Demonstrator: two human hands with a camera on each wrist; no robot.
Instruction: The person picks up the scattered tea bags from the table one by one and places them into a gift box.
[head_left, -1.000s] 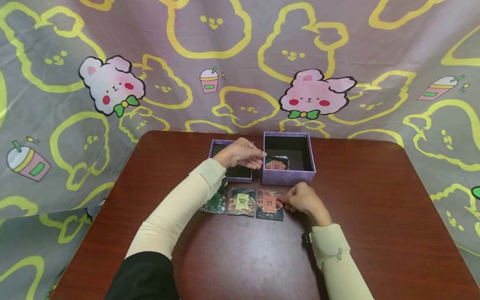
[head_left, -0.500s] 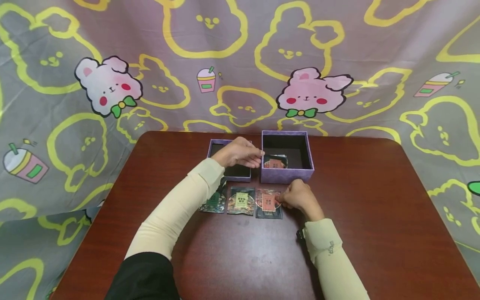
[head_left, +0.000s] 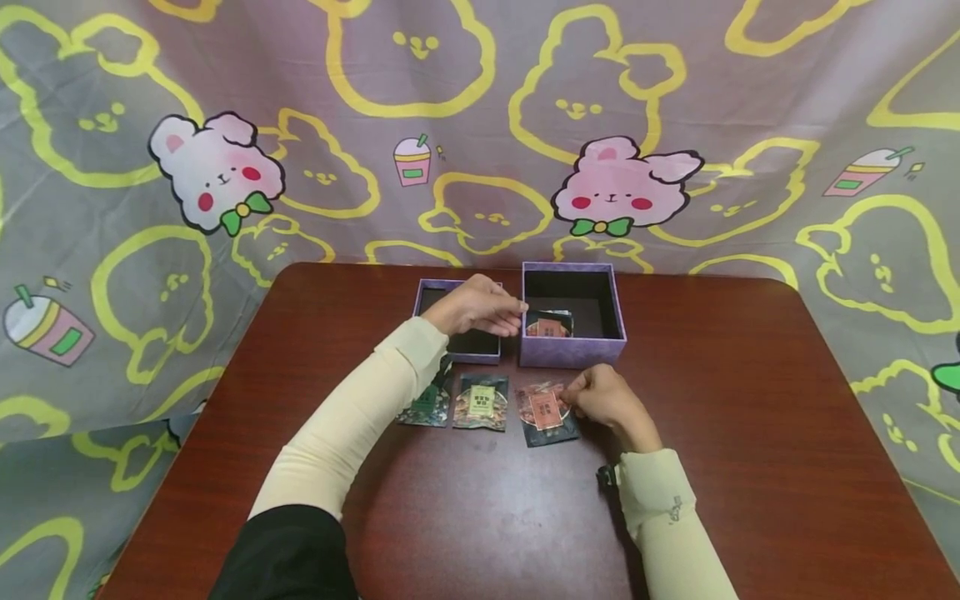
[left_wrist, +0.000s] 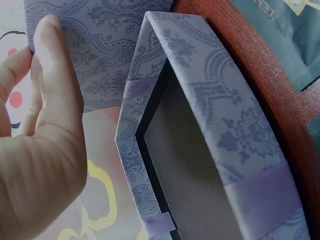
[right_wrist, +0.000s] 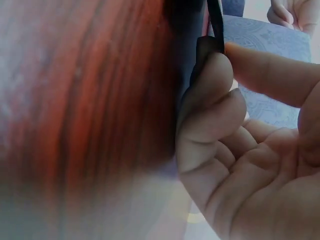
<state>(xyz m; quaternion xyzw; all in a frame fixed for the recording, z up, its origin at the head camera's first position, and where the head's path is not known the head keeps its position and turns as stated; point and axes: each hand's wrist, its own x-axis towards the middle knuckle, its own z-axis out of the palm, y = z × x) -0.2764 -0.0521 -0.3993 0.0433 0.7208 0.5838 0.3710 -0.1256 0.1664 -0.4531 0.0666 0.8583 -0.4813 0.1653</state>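
Note:
My right hand [head_left: 603, 396] pinches the right edge of a flat sachet with a red label [head_left: 545, 410], turned a little askew above the table. In the right wrist view thumb and index finger [right_wrist: 215, 75] meet on the sachet's dark edge [right_wrist: 215, 25]. My left hand [head_left: 480, 307] holds the left wall of an open purple box [head_left: 577, 352], fingertips at its rim. The left wrist view shows that hand [left_wrist: 45, 110] at the edge of the box's patterned side [left_wrist: 100, 60]. A similar red-label sachet [head_left: 551, 327] stands inside the box, with others behind it.
A shallow purple lid [head_left: 480, 358] lies left of the box, partly behind my left hand. Left of the held sachet lie a yellow-green-label sachet [head_left: 481, 403] and a dark green one [head_left: 427, 406], partly covered by my left sleeve. A patterned cloth [head_left: 480, 125] hangs behind the table [head_left: 750, 375].
The red-label sachet has tilted out of line with the other two and shifted slightly right and nearer, along with my right hand. My left hand stays at the box.

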